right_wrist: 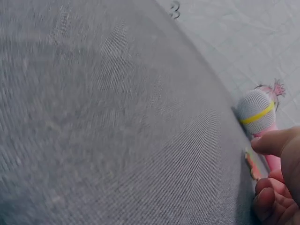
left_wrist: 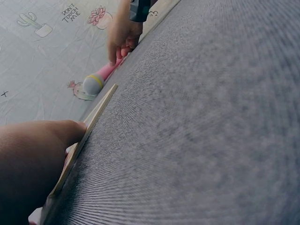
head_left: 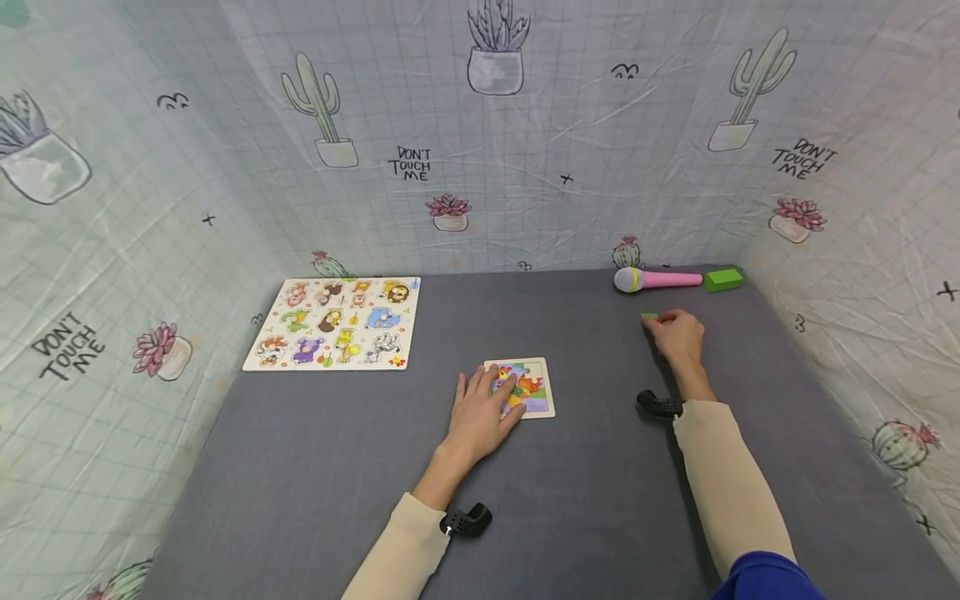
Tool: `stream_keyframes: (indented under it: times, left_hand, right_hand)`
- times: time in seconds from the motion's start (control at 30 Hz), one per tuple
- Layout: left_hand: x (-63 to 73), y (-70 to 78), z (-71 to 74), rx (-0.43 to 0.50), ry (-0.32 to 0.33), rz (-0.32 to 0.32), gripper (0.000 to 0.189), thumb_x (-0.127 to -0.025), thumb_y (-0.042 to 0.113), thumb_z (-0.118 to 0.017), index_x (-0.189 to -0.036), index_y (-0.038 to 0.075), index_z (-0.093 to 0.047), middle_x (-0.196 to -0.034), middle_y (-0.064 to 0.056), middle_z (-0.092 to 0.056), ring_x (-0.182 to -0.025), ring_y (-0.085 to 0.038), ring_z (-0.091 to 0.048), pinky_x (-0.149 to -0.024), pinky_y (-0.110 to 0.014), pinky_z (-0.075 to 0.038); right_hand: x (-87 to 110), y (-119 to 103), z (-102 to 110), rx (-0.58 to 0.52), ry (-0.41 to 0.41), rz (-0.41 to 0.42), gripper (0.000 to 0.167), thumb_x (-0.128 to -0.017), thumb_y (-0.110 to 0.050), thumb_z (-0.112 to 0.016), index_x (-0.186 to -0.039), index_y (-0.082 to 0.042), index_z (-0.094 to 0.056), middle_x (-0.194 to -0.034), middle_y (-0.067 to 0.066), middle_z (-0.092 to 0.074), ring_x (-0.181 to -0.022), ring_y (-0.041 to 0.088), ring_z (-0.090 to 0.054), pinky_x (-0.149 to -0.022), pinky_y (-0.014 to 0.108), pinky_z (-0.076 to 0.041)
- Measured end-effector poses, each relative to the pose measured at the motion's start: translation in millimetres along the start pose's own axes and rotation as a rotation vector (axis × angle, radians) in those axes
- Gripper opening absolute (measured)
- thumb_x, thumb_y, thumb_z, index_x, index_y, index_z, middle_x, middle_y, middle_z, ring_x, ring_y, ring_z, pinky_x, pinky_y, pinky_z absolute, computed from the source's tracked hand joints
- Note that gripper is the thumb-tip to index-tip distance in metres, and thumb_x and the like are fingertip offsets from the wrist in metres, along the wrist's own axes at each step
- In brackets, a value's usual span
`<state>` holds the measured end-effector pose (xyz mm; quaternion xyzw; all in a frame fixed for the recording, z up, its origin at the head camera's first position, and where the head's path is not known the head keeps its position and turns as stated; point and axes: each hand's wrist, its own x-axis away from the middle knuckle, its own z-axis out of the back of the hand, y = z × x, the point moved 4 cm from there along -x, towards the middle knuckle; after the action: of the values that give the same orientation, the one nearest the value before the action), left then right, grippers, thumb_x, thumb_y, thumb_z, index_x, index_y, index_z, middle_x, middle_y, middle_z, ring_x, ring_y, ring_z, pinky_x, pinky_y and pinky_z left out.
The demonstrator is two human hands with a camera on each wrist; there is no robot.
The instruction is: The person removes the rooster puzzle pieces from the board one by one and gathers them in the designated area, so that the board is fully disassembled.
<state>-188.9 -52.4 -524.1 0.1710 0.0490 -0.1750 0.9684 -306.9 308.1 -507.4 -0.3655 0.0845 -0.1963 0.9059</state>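
My left hand (head_left: pixel 480 412) rests with fingers spread over the left part of a small wooden jigsaw puzzle (head_left: pixel 538 406). In the left wrist view its thumb presses the edge of the puzzle board (left_wrist: pixel 97 112). My right hand (head_left: pixel 678 337) reaches low over the table, thumb and fingers bent around a small flat puzzle piece (right_wrist: pixel 252 165). The piece is green and reddish in the right wrist view; a green bit of the puzzle piece (head_left: pixel 649 316) shows past the fingertips in the head view. The rest is hidden by the hand.
Beyond the right hand lies a pink toy microphone (head_left: pixel 671 280) with a grey head, next to a green block (head_left: pixel 723 280). A wooden animal puzzle board (head_left: pixel 348 329) lies at the far left. Patterned cloth walls (head_left: pixel 517 217) enclose the grey table (head_left: pixel 555 500).
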Motion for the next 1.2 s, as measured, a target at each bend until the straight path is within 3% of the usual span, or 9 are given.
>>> stream_keyframes:
  times: [0.17,0.33,0.57,0.73,0.9,1.2]
  left_hand:
    - [-4.2,-2.6,1.4,0.0,-0.03,-0.014,0.057,-0.099,0.053,-0.053,-0.147,0.022,-0.052,-0.156,-0.015,-0.043,-0.148,-0.036,-0.035,-0.12,-0.064,-0.023]
    - [-9.9,-8.3,9.8,0.052,-0.01,-0.046,0.056,-0.098,0.05,-0.057,-0.144,0.019,-0.055,-0.15,-0.013,-0.05,-0.141,-0.033,-0.045,-0.116,-0.059,-0.032]
    - [-15.1,-18.2,33.3,0.163,0.024,-0.037,0.055,-0.099,0.04,-0.06,-0.147,0.015,-0.052,-0.15,-0.013,-0.048,-0.136,-0.033,-0.051,-0.106,-0.052,-0.048]
    - [-15.6,-27.1,64.0,0.153,0.142,-0.019,0.054,-0.099,0.036,-0.062,-0.146,0.012,-0.052,-0.151,-0.013,-0.048,-0.138,-0.033,-0.05,-0.105,-0.052,-0.049]
    - [-11.9,-36.5,90.5,0.099,0.282,0.003,0.052,-0.098,0.031,-0.063,-0.144,0.009,-0.054,-0.149,-0.014,-0.051,-0.137,-0.034,-0.051,-0.109,-0.051,-0.046]
    - [-7.4,-41.8,109.5,0.071,0.403,0.024,0.051,-0.097,0.029,-0.065,-0.142,0.006,-0.056,-0.146,-0.016,-0.053,-0.139,-0.04,-0.048,-0.112,-0.052,-0.044]
  right_hand:
    - [4.2,-2.8,2.8,-0.075,0.059,-0.013,0.053,-0.095,-0.038,-0.06,-0.128,0.003,-0.061,-0.114,0.024,-0.068,-0.106,0.038,-0.061,-0.084,0.039,-0.047]
    - [16.6,-15.6,7.6,-0.155,0.123,0.004,0.045,-0.098,-0.035,-0.059,-0.124,0.001,-0.065,-0.111,0.022,-0.068,-0.108,0.036,-0.06,-0.086,0.037,-0.045]
    - [47.5,-53.8,15.2,-0.203,0.155,0.117,0.04,-0.099,-0.036,-0.059,-0.118,-0.001,-0.068,-0.106,0.018,-0.068,-0.094,0.029,-0.06,-0.076,0.03,-0.042]
    - [71.0,-85.1,20.7,-0.237,0.21,0.279,0.037,-0.098,-0.033,-0.062,-0.114,-0.001,-0.07,-0.103,0.018,-0.068,-0.084,0.022,-0.059,-0.075,0.027,-0.043]
    - [93.5,-106.3,19.0,-0.249,0.192,0.441,0.034,-0.096,-0.029,-0.065,-0.114,-0.001,-0.07,-0.102,0.016,-0.067,-0.083,0.023,-0.062,-0.073,0.024,-0.045]
    - [117.0,-126.0,8.1,-0.213,0.163,0.636,0.031,-0.093,-0.022,-0.07,-0.112,0.002,-0.069,-0.107,0.02,-0.064,-0.095,0.035,-0.059,-0.081,0.046,-0.049]
